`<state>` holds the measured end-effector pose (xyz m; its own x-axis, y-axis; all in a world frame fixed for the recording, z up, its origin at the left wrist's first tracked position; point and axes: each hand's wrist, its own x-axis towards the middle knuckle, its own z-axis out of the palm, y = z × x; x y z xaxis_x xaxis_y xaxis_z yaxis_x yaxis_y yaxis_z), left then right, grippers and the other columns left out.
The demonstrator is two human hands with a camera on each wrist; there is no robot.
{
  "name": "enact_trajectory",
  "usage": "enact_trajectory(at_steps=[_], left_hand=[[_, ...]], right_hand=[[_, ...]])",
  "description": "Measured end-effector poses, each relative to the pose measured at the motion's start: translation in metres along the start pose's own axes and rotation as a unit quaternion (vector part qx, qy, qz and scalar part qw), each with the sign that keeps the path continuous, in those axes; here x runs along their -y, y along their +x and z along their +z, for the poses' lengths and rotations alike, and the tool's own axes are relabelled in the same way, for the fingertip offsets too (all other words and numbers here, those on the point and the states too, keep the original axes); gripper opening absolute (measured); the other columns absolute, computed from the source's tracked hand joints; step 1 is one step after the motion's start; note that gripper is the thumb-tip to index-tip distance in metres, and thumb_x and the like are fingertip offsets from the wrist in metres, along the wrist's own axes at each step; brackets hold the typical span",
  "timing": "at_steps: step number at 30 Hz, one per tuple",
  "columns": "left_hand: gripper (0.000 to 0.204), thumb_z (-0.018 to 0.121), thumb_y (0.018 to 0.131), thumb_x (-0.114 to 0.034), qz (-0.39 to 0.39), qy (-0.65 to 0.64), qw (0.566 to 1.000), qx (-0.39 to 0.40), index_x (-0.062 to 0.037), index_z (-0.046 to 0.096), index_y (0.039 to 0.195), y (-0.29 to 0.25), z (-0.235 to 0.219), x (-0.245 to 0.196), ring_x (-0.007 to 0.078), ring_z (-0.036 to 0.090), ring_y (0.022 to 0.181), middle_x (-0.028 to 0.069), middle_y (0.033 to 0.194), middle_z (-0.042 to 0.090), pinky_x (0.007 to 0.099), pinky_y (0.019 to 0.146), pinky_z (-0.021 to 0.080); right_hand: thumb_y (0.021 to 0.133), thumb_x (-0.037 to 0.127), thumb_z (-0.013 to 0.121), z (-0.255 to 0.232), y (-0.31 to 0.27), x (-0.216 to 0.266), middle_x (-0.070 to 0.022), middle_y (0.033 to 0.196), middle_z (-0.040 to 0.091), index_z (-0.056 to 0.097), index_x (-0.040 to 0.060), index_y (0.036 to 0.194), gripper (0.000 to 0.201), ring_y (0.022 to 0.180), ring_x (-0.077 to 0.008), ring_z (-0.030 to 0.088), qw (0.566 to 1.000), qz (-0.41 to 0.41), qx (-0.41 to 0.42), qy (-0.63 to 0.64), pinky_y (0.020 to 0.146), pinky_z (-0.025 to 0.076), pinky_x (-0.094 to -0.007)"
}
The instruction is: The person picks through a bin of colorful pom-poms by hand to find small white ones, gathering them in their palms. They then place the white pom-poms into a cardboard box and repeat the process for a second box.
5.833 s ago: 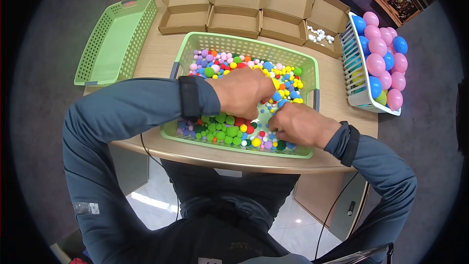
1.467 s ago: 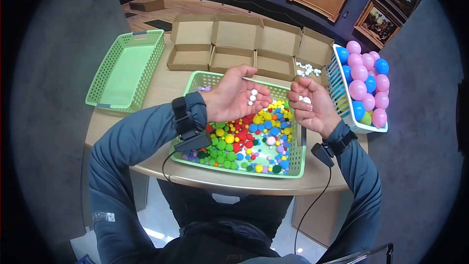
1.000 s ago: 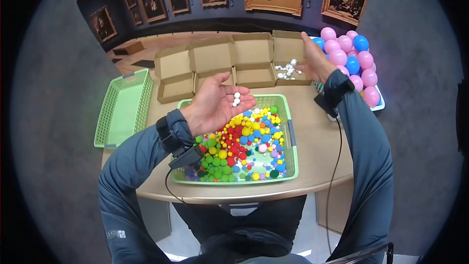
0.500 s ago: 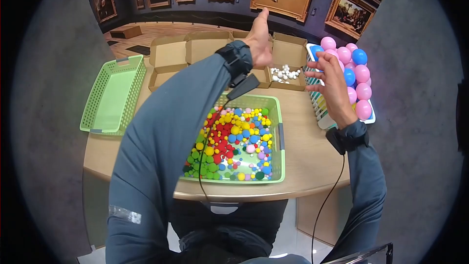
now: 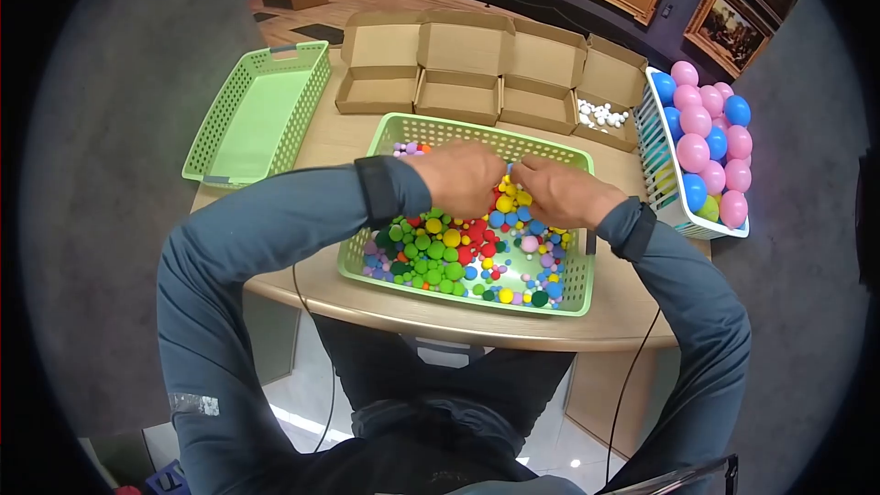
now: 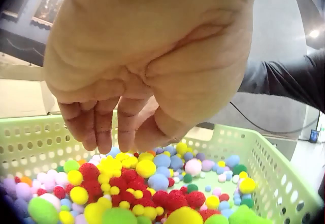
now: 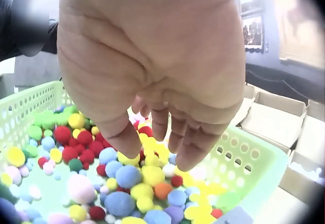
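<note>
Both hands are over the middle of a green perforated basket (image 5: 367,277) that holds many coloured pompoms (image 5: 431,266). My left hand (image 5: 466,181) points down at the yellow and red pompoms (image 6: 175,199), its fingers loosely bent in the left wrist view. Close beside it, my right hand (image 5: 564,192) reaches down with thumb and fingers apart, near yellow and blue pompoms (image 7: 128,176). No pompom shows in either hand; some fingertips are hidden in the head view. White pompoms (image 5: 600,115) lie in the rightmost cardboard box (image 5: 612,62) behind the basket.
Several open cardboard boxes (image 5: 458,96) stand in a row along the back. At the left is a second green basket (image 5: 261,124) with nothing in it. A white basket (image 5: 655,160) heaped with pink and blue balls (image 5: 694,119) stands at the right edge.
Earlier both palms carried white pompoms; first the right hand, then the left, went to the rightmost box, where more white pompoms now lie. Both hands have come back down over the green basket.
</note>
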<state>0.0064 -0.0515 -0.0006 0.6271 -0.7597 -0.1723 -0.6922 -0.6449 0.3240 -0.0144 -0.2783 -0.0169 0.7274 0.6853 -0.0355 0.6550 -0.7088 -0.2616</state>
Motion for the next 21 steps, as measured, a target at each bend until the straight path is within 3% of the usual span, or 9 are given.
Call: enact_trajectory(at_steps=[1, 3, 5, 7, 10, 13, 19, 21], left_hand=[[0.021, 0.065, 0.086, -0.011, 0.022, 0.044, 0.999, -0.015, -0.0033, 0.071, 0.105, -0.010, 0.005, 0.005, 0.0378, 0.070, 0.096, 0.0208, 0.098, 0.072, 0.0436, 0.081, 0.056], [0.021, 0.067, 0.085, -0.008, 0.043, 0.083, 0.995, -0.034, -0.0044, 0.071, 0.105, -0.017, 0.009, 0.016, 0.0384, 0.070, 0.096, 0.0208, 0.098, 0.072, 0.0441, 0.080, 0.057], [0.023, 0.069, 0.082, -0.002, -0.041, -0.002, 0.999, 0.012, -0.0059, 0.072, 0.104, -0.024, 0.001, 0.020, 0.0365, 0.070, 0.096, 0.0189, 0.099, 0.073, 0.0433, 0.080, 0.057], [0.023, 0.067, 0.081, 0.002, -0.043, -0.015, 0.999, 0.023, -0.0070, 0.072, 0.102, -0.019, -0.004, 0.027, 0.0357, 0.071, 0.096, 0.0171, 0.099, 0.074, 0.0426, 0.080, 0.057], [0.017, 0.072, 0.078, -0.001, -0.050, -0.030, 0.998, -0.026, -0.0065, 0.073, 0.094, -0.008, 0.003, 0.038, 0.0335, 0.071, 0.091, 0.0152, 0.093, 0.074, 0.0419, 0.077, 0.057], [0.013, 0.075, 0.076, -0.002, -0.058, -0.037, 0.997, -0.023, -0.0065, 0.074, 0.088, 0.003, 0.013, 0.043, 0.0321, 0.071, 0.088, 0.0146, 0.088, 0.074, 0.0415, 0.075, 0.057], [0.009, 0.080, 0.075, -0.006, -0.057, -0.069, 0.996, -0.020, -0.0052, 0.074, 0.081, 0.006, 0.019, 0.042, 0.0303, 0.072, 0.084, 0.0144, 0.084, 0.074, 0.0405, 0.072, 0.057], [0.010, 0.081, 0.074, -0.006, -0.055, -0.080, 0.995, -0.004, -0.0049, 0.074, 0.081, 0.004, 0.014, 0.036, 0.0300, 0.072, 0.084, 0.0145, 0.084, 0.074, 0.0403, 0.072, 0.057]], right_hand=[[0.085, 0.006, 0.067, 0.001, 0.003, -0.002, -0.0180, 0.100, 0.070, 0.065, -0.0020, 0.105, 0.021, 0.099, -0.0412, 0.067, 1.000, 0.000, 0.004, -0.002, 0.088, 0.054, -0.0455], [0.086, 0.009, 0.070, -0.003, 0.014, -0.010, -0.0221, 0.102, 0.070, 0.069, -0.0006, 0.106, 0.023, 0.098, -0.0410, 0.070, 0.990, 0.064, 0.123, -0.004, 0.086, 0.057, -0.0472], [0.086, 0.008, 0.069, -0.001, 0.024, -0.008, -0.0228, 0.101, 0.071, 0.069, -0.0002, 0.106, 0.022, 0.099, -0.0411, 0.070, 0.994, 0.057, 0.092, -0.023, 0.086, 0.057, -0.0474], [0.086, 0.007, 0.068, 0.006, 0.033, -0.009, -0.0236, 0.100, 0.071, 0.069, 0.0002, 0.106, 0.021, 0.099, -0.0413, 0.070, 0.997, 0.051, 0.054, -0.038, 0.086, 0.057, -0.0477], [0.086, 0.005, 0.067, 0.014, 0.042, -0.012, -0.0245, 0.097, 0.071, 0.069, -0.0005, 0.105, 0.020, 0.097, -0.0420, 0.070, 0.990, 0.067, 0.092, -0.077, 0.084, 0.057, -0.0480], [0.083, 0.008, 0.071, 0.010, 0.040, -0.005, -0.0212, 0.093, 0.069, 0.066, 0.0000, 0.096, 0.016, 0.093, -0.0403, 0.068, 0.989, 0.065, 0.113, -0.066, 0.081, 0.055, -0.0475], [0.078, 0.006, 0.072, 0.011, 0.018, -0.014, -0.0200, 0.103, 0.068, 0.067, -0.0009, 0.094, 0.018, 0.097, -0.0381, 0.067, 0.984, 0.077, 0.159, -0.004, 0.084, 0.055, -0.0442], [0.078, 0.006, 0.072, 0.010, 0.010, -0.016, -0.0198, 0.102, 0.068, 0.068, -0.0017, 0.090, 0.015, 0.098, -0.0371, 0.067, 0.990, 0.068, 0.120, -0.004, 0.084, 0.055, -0.0434]])
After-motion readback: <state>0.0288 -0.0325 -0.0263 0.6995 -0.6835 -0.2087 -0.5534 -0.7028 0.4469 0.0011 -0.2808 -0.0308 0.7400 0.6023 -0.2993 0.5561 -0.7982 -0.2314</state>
